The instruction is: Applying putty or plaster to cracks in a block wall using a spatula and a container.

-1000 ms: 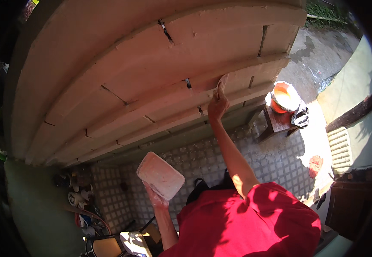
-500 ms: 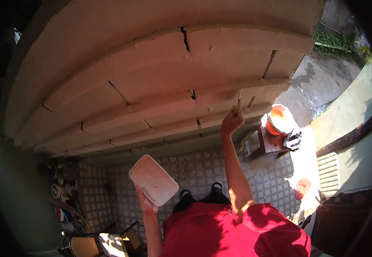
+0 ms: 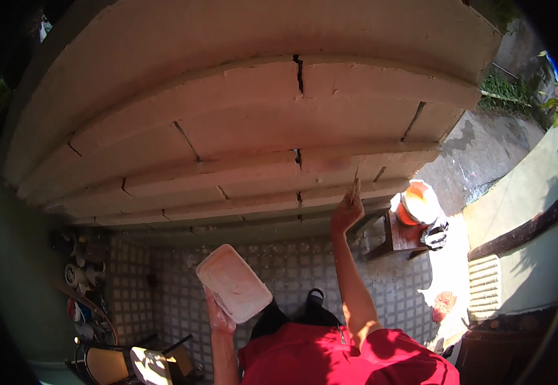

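From the head view, I look down on a person in a red cloth shirt [image 3: 330,359] in front of a wall [image 3: 247,122]. The wall is pinkish-brown and goes up in long bands, like big steps. It is mostly flat, with a few little bumps. Thin dark cracks cut across the bands, and one wide crack [image 3: 300,76] has rough, jagged edges. Beside the tool is a smooth, darker pink patch [image 3: 331,163].

The right hand [image 3: 347,215] has a closed grip on a thin, flat tool [image 3: 356,183]. The tool is seen edge-on, in front of the wall's lower bands. I cannot tell if its tip touches the wall.

The left hand [image 3: 220,313] has its grip around the side of a tub [image 3: 249,273], low in front of the person. The tub is a box shape with round corners. Pale pink paste [image 3: 231,282] is spread inside it, lumpy and smeary. White smears cover the left hand too.

Off to the right, an orange bucket [image 3: 406,216] with a pale rim stands on a small wooden stool [image 3: 402,239]. It glows so bright inside that I cannot tell what it holds. A crumpled black bag [image 3: 436,234] hangs just beside it. Below, the floor [image 3: 388,289] has a pattern of little squares.
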A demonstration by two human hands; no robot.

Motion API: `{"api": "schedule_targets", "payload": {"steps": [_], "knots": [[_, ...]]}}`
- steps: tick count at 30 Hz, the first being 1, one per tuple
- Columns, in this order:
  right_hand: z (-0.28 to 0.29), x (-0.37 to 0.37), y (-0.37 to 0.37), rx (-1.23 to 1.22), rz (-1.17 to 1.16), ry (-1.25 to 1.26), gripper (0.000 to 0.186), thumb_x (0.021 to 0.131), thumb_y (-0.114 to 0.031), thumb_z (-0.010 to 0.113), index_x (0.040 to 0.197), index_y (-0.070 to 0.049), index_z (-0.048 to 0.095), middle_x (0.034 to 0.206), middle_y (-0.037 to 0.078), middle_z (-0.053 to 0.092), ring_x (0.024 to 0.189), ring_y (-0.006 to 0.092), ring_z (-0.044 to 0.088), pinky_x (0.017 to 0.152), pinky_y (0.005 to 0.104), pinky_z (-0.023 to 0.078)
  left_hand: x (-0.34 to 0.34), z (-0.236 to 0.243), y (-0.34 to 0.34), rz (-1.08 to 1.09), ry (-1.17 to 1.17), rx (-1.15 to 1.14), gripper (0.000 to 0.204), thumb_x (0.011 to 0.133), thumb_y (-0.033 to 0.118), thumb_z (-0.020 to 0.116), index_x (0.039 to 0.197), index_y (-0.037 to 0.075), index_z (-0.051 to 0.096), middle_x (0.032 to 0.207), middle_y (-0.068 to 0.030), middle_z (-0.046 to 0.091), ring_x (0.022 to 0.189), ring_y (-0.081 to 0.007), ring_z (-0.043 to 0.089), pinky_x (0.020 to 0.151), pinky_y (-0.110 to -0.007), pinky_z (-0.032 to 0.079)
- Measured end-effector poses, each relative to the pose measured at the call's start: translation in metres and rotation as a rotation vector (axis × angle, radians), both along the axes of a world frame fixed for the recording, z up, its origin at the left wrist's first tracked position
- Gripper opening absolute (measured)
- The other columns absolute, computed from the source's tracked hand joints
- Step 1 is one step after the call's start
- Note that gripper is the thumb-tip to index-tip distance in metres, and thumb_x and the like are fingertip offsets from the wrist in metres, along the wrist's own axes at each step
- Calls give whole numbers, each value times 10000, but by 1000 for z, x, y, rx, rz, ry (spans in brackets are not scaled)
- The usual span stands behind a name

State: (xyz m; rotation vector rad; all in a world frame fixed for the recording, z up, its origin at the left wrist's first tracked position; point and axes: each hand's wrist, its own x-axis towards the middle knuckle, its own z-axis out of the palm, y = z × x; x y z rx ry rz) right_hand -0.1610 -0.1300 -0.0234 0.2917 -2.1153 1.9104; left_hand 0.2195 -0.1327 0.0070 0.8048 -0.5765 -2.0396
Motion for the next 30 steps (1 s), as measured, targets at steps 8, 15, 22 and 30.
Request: {"api": "schedule_targets", "payload": {"steps": [8, 15, 22, 30], "knots": [[-24, 40, -66, 194, 308, 14, 379, 841, 25, 547, 1205, -6, 647, 1157, 216, 651, 1070, 378, 640, 868, 360, 504, 8, -9, 12, -2, -20, -21, 647, 999, 524, 438, 1511, 151, 308, 1503, -50, 411, 1338, -286, 448, 1099, -465, 408], [-9, 12, -4, -56, -1, 108, 429, 871, 47, 522, 1272, -48, 637, 1089, 220, 674, 783, 218, 684, 705, 309, 505, 18, -5, 20, 48, 22, 13, 659, 999, 525, 438, 1515, 141, 294, 1506, -57, 405, 1349, -290, 435, 1107, -463, 399], [-23, 11, -62, 72, 142, 201, 464, 843, 46, 539, 1300, -9, 601, 1165, 176, 677, 992, 342, 681, 780, 350, 514, 5, 12, 33, 34, -62, -42, 656, 1002, 533, 419, 1515, 144, 295, 1513, -62, 397, 1344, -292, 441, 1104, -466, 400], [0, 3, -13, -53, -18, 290, 451, 849, 67, 525, 1275, -34, 634, 1038, 221, 697, 728, 277, 674, 707, 346, 512, 8, 20, 34, 20, -26, -64, 663, 995, 532, 440, 1517, 151, 295, 1513, -58, 399, 1353, -291, 432, 1104, -459, 401]]}}
